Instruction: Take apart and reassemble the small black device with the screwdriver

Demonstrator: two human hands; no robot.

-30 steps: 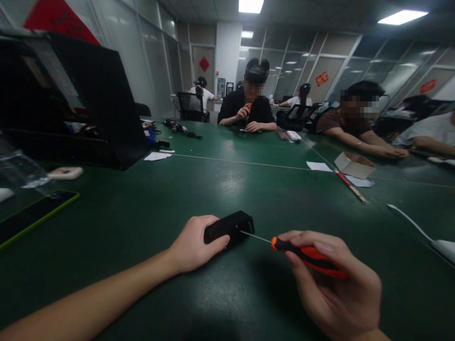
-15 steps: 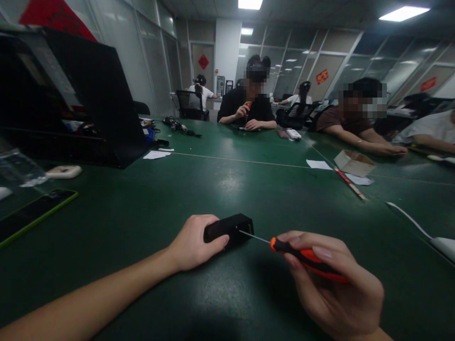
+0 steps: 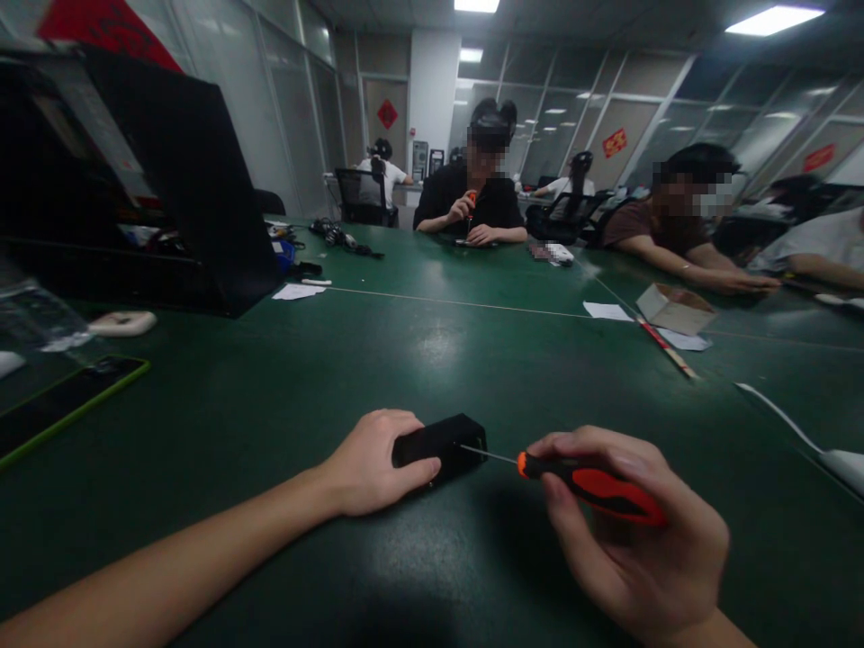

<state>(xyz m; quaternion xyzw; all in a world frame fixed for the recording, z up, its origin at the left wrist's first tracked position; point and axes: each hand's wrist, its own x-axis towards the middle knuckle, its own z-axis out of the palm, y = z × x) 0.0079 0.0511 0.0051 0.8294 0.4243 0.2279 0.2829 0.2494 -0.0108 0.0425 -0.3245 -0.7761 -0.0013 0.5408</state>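
My left hand (image 3: 384, 463) grips a small black box-shaped case (image 3: 442, 443) against the green tabletop, thumb along its near side. The case's right end looks open, with a thin greenish edge inside. In my right hand (image 3: 641, 531) is a screwdriver (image 3: 607, 490) with an orange and black handle, fingers wrapped round it. Its thin metal shaft points left, and the tip meets the near side of the case close to the right end. A tiny bright spot shows below my left thumb; what it is I cannot make out.
A phone with a green edge (image 3: 74, 405) and a clear container (image 3: 44, 315) lie at left, before a large black open case (image 3: 182, 189). At right are a cardboard box (image 3: 675, 309), a red-and-wood stick (image 3: 665, 349) and a white cable (image 3: 776, 414). Across the table sits a co-worker (image 3: 472, 193).
My left hand and the black case have shifted slightly right. The screwdriver handle has turned in my right hand, showing more of its orange side.
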